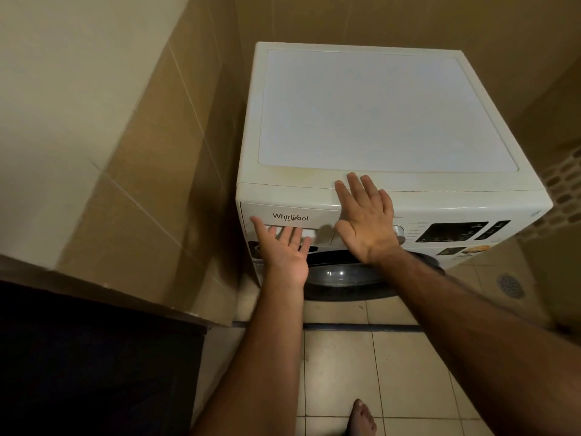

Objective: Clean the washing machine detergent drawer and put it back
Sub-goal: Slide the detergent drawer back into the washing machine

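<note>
A white front-loading washing machine stands in a tiled corner, its flat top filling the upper middle of the view. The white plastic detergent drawer, a wide rectangular panel printed "Whirlpool", sits flush in the machine's front at its upper left, at about 10 o'clock from the dark round glass door. Its long axis runs left to right along the front panel, and its face points toward the person.

The left hand lies palm-up with fingers spread, their tips tucked into the recessed grip under the drawer's lower edge, so the grip is partly hidden. The right hand presses flat, fingers open and splayed, at 3 o'clock from the drawer, covering part of the silver dial. The black display panel is too small to read. A bare foot is cut off at 6 o'clock.
</note>
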Available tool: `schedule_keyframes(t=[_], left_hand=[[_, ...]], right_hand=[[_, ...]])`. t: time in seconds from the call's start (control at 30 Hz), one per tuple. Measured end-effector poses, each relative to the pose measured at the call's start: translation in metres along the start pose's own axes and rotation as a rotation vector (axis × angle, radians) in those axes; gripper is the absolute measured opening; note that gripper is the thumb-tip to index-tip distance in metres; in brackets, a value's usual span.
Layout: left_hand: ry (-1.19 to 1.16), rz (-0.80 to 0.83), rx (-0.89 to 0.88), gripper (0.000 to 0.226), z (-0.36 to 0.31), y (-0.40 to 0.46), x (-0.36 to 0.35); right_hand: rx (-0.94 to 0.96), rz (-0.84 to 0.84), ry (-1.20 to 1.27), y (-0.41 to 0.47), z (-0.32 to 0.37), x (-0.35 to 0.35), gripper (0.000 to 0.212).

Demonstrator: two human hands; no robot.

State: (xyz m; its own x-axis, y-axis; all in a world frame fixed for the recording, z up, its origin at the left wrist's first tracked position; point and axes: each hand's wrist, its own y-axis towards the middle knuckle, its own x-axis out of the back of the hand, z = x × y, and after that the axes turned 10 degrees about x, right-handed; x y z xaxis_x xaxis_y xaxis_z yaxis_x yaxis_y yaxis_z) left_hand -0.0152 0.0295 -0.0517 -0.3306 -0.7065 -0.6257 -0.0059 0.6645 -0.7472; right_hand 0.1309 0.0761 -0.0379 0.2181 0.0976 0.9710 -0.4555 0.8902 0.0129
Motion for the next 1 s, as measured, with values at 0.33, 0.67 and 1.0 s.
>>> schedule_keyframes(t=[0.33, 0.67, 1.0], left_hand=[[0.026, -0.005, -0.083, 0.064, 0.004, 0.012, -0.025], [0.059, -0.035, -0.073, 0.057, 0.008, 0.017, -0.021], [0.141, -0.099, -0.112, 0.068, 0.009, 0.018, -0.02]], right_hand=[[0.021, 0.02, -0.058, -0.001, 0.0, 0.001, 0.104], [0.033, 0.019, -0.035, -0.001, -0.002, 0.001, 0.107], [0.041, 0.023, -0.04, 0.001, -0.003, -0.001, 0.109]])
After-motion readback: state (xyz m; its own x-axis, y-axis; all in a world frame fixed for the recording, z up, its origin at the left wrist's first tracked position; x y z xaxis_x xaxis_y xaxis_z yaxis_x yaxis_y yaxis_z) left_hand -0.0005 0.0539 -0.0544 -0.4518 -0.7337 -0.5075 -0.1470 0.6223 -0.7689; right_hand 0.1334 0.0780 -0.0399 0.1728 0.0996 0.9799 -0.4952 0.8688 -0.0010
